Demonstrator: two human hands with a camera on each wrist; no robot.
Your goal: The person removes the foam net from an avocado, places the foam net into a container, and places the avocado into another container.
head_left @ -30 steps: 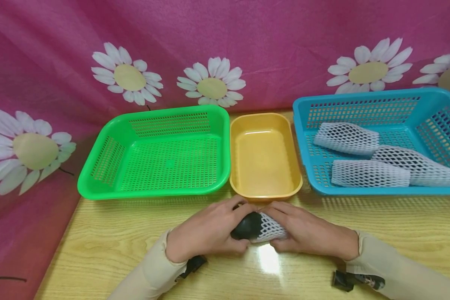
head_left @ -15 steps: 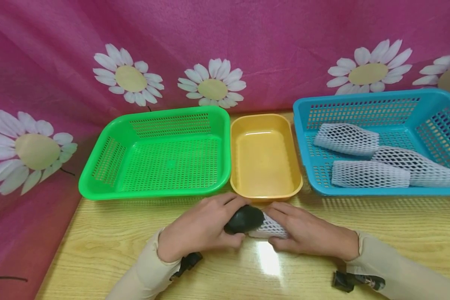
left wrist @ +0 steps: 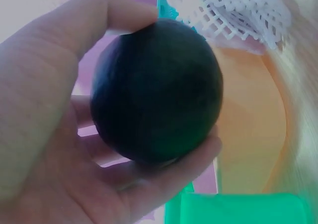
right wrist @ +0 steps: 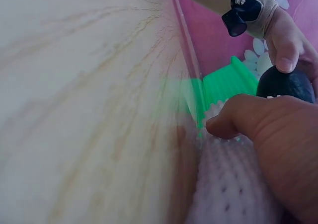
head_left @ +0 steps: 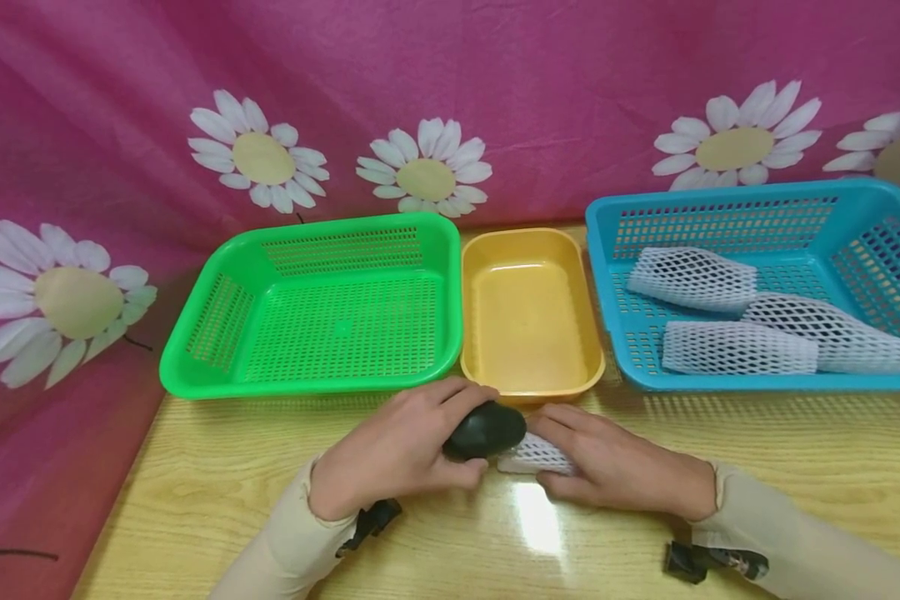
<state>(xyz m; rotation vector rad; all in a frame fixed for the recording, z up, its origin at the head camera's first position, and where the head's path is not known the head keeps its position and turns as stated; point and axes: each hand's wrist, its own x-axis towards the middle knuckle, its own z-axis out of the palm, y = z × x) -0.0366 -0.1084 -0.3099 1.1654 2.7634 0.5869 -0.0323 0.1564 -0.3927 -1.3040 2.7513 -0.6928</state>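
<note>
A dark green, smooth oval avocado (head_left: 486, 431) is in my left hand (head_left: 397, 446), held over the wood-grain table just in front of the yellow tray. In the left wrist view the thumb and fingers curl round the avocado (left wrist: 159, 92), its rounded end bare. My right hand (head_left: 607, 454) grips a white foam net sleeve (head_left: 536, 456) close beside it, low over the table. The sleeve's mouth (left wrist: 248, 15) shows open in the left wrist view, apart from the fruit. Much of the sleeve is hidden under the right fingers.
Behind the hands stand a green basket (head_left: 337, 385) on the left, a yellow tray (head_left: 532, 393) in the middle and a blue basket (head_left: 720, 383) on the right. White foam net sleeves (head_left: 741, 348) lie in the blue basket. A flowered pink cloth (head_left: 540, 100) hangs behind.
My left hand has drawn the avocado out of the net sleeve, leftward and slightly up, so more of it shows. The right hand has stayed in place with the sleeve.
</note>
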